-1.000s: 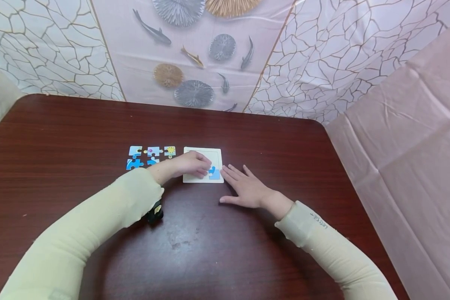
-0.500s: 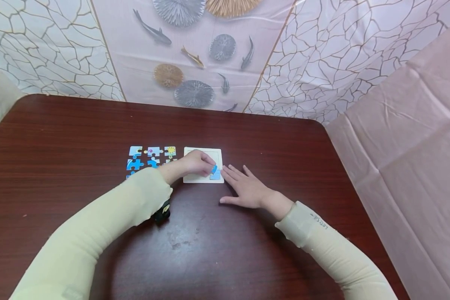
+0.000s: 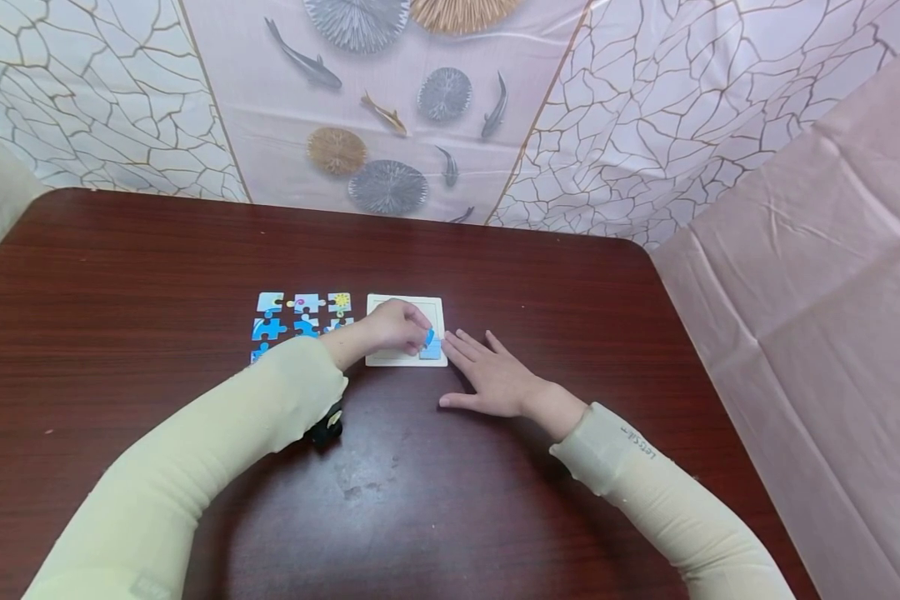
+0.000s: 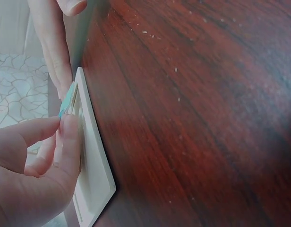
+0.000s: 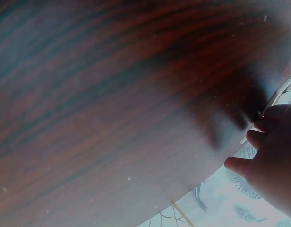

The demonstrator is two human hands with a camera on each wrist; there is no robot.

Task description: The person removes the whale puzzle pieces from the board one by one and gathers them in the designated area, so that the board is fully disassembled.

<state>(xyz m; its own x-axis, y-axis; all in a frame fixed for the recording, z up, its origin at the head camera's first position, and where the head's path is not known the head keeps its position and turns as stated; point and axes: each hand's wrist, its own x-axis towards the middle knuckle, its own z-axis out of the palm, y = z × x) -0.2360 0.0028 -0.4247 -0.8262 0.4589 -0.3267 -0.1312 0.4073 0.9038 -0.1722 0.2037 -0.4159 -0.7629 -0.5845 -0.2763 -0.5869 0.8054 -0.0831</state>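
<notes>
In the head view my left hand is over the white puzzle tray, near its right side. Thumb and fingertips pinch a small blue jigsaw piece, whose edge shows at the fingertips in the left wrist view. Just below it, a light blue corner piece lies in the tray's lower right corner. My right hand rests on the table, fingers straight and spread, fingertips right at the tray's right edge. From the right wrist, those fingers show beside the tray's rim.
Left of the tray, several loose jigsaw pieces lie in spaced rows on the dark wooden table; my left forearm hides some of them. A black device is under the left wrist. Patterned cloth hangs behind the table.
My left hand has moved slightly right across the tray, and the blue piece now shows at its fingertips over the corner piece. The right hand has stayed still.
</notes>
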